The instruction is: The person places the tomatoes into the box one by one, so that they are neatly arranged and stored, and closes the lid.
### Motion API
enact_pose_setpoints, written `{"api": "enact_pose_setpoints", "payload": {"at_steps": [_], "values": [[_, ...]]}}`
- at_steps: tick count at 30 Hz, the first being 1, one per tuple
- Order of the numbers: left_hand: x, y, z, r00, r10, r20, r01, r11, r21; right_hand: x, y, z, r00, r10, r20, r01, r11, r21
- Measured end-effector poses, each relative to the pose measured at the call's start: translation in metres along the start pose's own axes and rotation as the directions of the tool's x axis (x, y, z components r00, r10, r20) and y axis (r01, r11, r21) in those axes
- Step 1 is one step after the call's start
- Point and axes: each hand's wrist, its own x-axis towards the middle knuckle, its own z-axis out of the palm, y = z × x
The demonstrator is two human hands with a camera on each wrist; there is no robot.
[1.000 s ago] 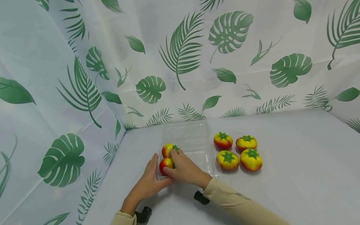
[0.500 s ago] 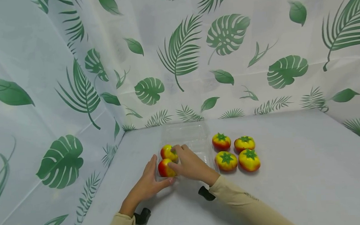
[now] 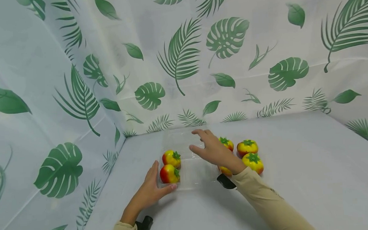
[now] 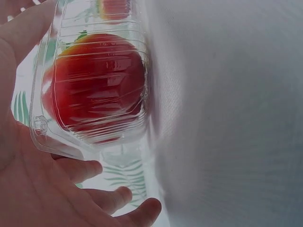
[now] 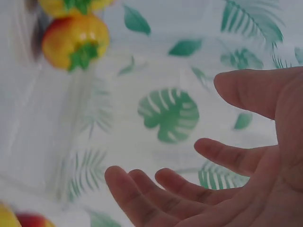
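Two red-yellow fruits with green tops, a rear one [image 3: 171,158] and a front one [image 3: 169,174], sit in the left side of a clear plastic box [image 3: 196,173]. My left hand [image 3: 148,194] rests at the box's left front corner, thumb and fingers spread; in the left wrist view the hand [image 4: 42,175] touches the clear wall beside a red fruit [image 4: 97,87]. Above the box's right side hovers my right hand [image 3: 217,151], empty, fingers spread. The right wrist view shows that hand [image 5: 227,179] holding nothing.
Right of the box stand several more fruits, among them one at the back [image 3: 247,147] and one in front [image 3: 254,162]; my right hand and wrist partly cover two others. The raised clear lid lies behind the box, near the leaf-print curtain [image 3: 183,105].
My right hand has let go of the fruits in the box and moved right and up, its fingers spreading. My left hand has stayed at the box's corner.
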Motion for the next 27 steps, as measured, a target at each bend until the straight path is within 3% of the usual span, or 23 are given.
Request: {"api": "enact_pose_setpoints", "payload": {"at_steps": [8, 20, 27], "values": [[0.0, -0.003, 0.001, 1.0, 0.015, 0.004, -0.015, 1.0, 0.0, -0.003, 0.025, -0.04, 0.999, 0.016, -0.046, -0.016, 1.0, -0.012], [-0.001, -0.002, -0.001, 1.0, 0.019, 0.013, -0.019, 1.0, 0.003, -0.021, 0.074, -0.103, 0.995, 0.101, 0.027, -0.098, 0.992, -0.083], [0.0, -0.003, 0.0, 0.999, 0.031, 0.013, -0.031, 0.999, -0.028, -0.026, 0.103, -0.122, 0.988, 0.124, 0.096, -0.114, 0.988, -0.102]]}}
